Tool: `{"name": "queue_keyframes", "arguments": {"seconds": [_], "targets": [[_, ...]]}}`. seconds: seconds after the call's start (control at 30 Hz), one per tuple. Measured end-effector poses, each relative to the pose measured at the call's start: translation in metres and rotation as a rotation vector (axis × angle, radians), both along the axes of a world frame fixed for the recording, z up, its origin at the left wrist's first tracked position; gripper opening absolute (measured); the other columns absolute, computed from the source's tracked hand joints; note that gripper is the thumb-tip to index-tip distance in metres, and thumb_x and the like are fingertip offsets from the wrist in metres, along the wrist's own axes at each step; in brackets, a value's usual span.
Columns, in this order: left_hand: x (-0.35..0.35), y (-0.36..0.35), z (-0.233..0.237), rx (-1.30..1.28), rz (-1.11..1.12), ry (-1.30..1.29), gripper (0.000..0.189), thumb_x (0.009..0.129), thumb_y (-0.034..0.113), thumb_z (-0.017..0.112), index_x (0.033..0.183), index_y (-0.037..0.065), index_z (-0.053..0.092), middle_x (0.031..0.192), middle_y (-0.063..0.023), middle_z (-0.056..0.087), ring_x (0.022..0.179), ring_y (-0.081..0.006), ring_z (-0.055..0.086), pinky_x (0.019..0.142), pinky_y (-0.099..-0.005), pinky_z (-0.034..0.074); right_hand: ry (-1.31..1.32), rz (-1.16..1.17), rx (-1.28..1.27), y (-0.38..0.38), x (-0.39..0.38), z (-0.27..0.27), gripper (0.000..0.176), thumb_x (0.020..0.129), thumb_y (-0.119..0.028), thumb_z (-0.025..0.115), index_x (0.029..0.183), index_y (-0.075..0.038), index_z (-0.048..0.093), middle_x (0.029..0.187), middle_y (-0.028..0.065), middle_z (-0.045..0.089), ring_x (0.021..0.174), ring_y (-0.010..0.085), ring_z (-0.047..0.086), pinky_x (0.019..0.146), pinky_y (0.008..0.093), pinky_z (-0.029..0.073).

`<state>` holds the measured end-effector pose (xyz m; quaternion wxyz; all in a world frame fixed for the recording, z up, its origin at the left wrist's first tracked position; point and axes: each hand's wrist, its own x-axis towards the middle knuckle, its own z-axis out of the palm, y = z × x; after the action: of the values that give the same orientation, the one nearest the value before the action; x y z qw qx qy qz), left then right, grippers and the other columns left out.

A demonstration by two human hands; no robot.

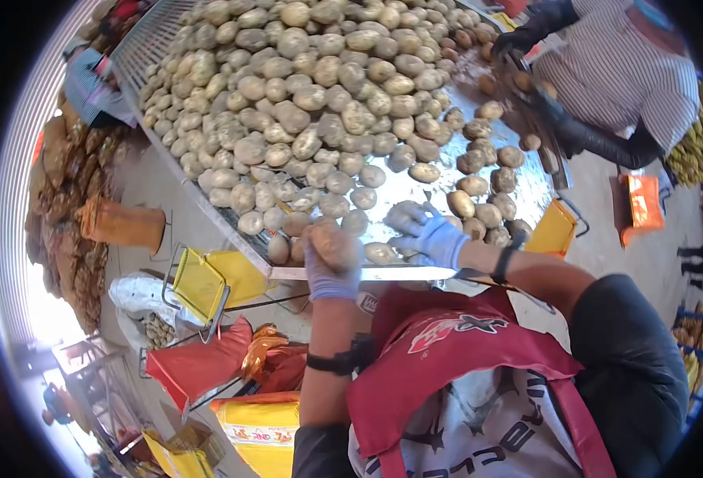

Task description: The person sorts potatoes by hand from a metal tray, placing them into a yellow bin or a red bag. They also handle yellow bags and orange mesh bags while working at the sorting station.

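Note:
A large heap of potatoes [312,103] covers a metal sorting table [407,272]. At the table's front edge, my left hand [332,263], in a pale purple glove, is closed around a potato [334,243], which is slightly blurred. To its right my right hand [427,235], gloved the same way with soiled grey fingertips, reaches over the metal surface, fingers apart and bent, palm down. Loose potatoes [473,186] lie to the right of it, and one [380,253] sits beside its fingers near the edge. Nothing shows held in my right hand.
Across the table at the right, a co-worker in a striped shirt [606,72] and dark gloves handles potatoes. Another person [92,84] is at the far left. Yellow bags [202,280], a red bag [200,362] and an orange container [124,225] stand left of the table.

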<state>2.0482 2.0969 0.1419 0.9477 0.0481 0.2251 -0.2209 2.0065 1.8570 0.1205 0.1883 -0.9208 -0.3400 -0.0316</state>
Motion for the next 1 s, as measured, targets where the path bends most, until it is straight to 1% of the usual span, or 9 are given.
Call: {"name": "queue_keyframes", "arguments": {"seconds": [0.1, 0.13, 0.3, 0.43, 0.6, 0.7, 0.83, 0.93, 1.0], "targets": [[-0.002, -0.029, 0.012, 0.087, 0.022, 0.125, 0.039, 0.087, 0.04, 0.056, 0.111, 0.009, 0.055, 0.106, -0.0086, 0.061, 0.1, -0.0246, 0.058, 0.083, -0.0406, 0.051, 0.511, -0.462, 0.18, 0.0, 0.001, 0.066, 0.068, 0.076, -0.03, 0.069, 0.134, -0.01, 0.041, 0.132, 0.0182, 0.041, 0.119, 0.0324, 0.046, 0.093, 0.0398, 0.044], [-0.001, -0.038, 0.01, 0.081, 0.023, 0.127, 0.041, 0.087, 0.042, 0.055, 0.112, 0.01, 0.054, 0.11, -0.0085, 0.06, 0.104, -0.0248, 0.056, 0.085, -0.0424, 0.051, 0.649, -0.358, 0.563, 0.008, 0.005, 0.093, 0.07, 0.075, -0.029, 0.07, 0.136, -0.011, 0.04, 0.132, 0.0176, 0.041, 0.118, 0.0316, 0.046, 0.092, 0.0386, 0.045], [-0.015, -0.072, 0.07, 0.435, -0.089, 0.047, 0.064, 0.087, 0.049, 0.054, 0.133, 0.009, 0.037, 0.129, -0.0161, 0.046, 0.118, -0.033, 0.047, 0.097, -0.0532, 0.041, 0.486, -0.153, 0.42, 0.023, 0.029, 0.108, 0.08, 0.072, -0.033, 0.074, 0.139, -0.011, 0.036, 0.131, 0.0133, 0.042, 0.121, 0.0257, 0.042, 0.101, 0.0384, 0.035], [-0.027, -0.053, 0.048, 0.215, -0.044, -0.118, 0.037, 0.09, 0.041, 0.053, 0.109, 0.01, 0.05, 0.093, -0.0069, 0.053, 0.084, -0.0206, 0.051, 0.076, -0.0371, 0.046, 0.624, -0.183, 0.638, 0.031, 0.019, 0.097, 0.083, 0.069, -0.026, 0.074, 0.139, -0.008, 0.034, 0.122, 0.0135, 0.052, 0.115, 0.0223, 0.047, 0.097, 0.0363, 0.04], [-0.024, 0.082, 0.008, 0.846, 0.147, -0.237, 0.038, 0.091, 0.043, 0.048, 0.115, 0.014, 0.048, 0.094, -0.0023, 0.056, 0.071, -0.0191, 0.056, 0.055, -0.034, 0.049, 1.026, -0.155, 1.014, 0.05, 0.017, 0.093, 0.049, 0.072, -0.013, 0.071, 0.117, -0.009, 0.053, 0.128, 0.0187, 0.045, 0.112, 0.0311, 0.051, 0.09, 0.0374, 0.046], [-0.011, 0.216, 0.015, 0.858, 0.346, -0.153, 0.026, 0.095, 0.036, 0.043, 0.102, 0.017, 0.058, 0.079, -0.0023, 0.057, 0.071, -0.0162, 0.058, 0.068, -0.0327, 0.048, 1.452, -0.212, 1.371, 0.073, 0.014, 0.11, 0.053, 0.075, -0.01, 0.07, 0.124, -0.01, 0.05, 0.13, 0.0154, 0.045, 0.112, 0.0272, 0.052, 0.091, 0.0365, 0.046], [-0.012, 0.199, 0.024, 0.931, 0.013, -0.144, 0.025, 0.095, 0.037, 0.042, 0.103, 0.018, 0.057, 0.081, -0.0003, 0.058, 0.083, -0.0171, 0.056, 0.084, -0.0489, 0.042, 1.133, -0.077, 0.993, 0.128, 0.022, 0.127, 0.074, 0.072, -0.013, 0.074, 0.136, -0.007, 0.037, 0.125, 0.0103, 0.049, 0.11, 0.0198, 0.053, 0.094, 0.0315, 0.044], [-0.066, 0.114, 0.105, 0.324, 0.003, 0.029, 0.026, 0.097, 0.036, 0.042, 0.103, 0.016, 0.058, 0.089, 0.0036, 0.057, 0.087, -0.0129, 0.054, 0.084, -0.0352, 0.044, 0.604, 0.197, 0.411, 0.192, 0.034, 0.152, 0.078, 0.062, -0.028, 0.076, 0.128, -0.001, 0.045, 0.118, 0.0184, 0.055, 0.107, 0.0289, 0.054, 0.094, 0.0367, 0.043], [-0.078, 0.129, 0.078, 0.539, 0.058, 0.07, 0.026, 0.096, 0.038, 0.043, 0.093, 0.014, 0.053, 0.081, 0.0029, 0.05, 0.074, -0.0131, 0.05, 0.081, -0.0287, 0.045, 0.461, 0.288, 0.324, 0.22, 0.032, 0.119, 0.08, 0.059, -0.033, 0.073, 0.127, 0.0, 0.046, 0.118, 0.0234, 0.053, 0.107, 0.0361, 0.052, 0.095, 0.0421, 0.041]]}}
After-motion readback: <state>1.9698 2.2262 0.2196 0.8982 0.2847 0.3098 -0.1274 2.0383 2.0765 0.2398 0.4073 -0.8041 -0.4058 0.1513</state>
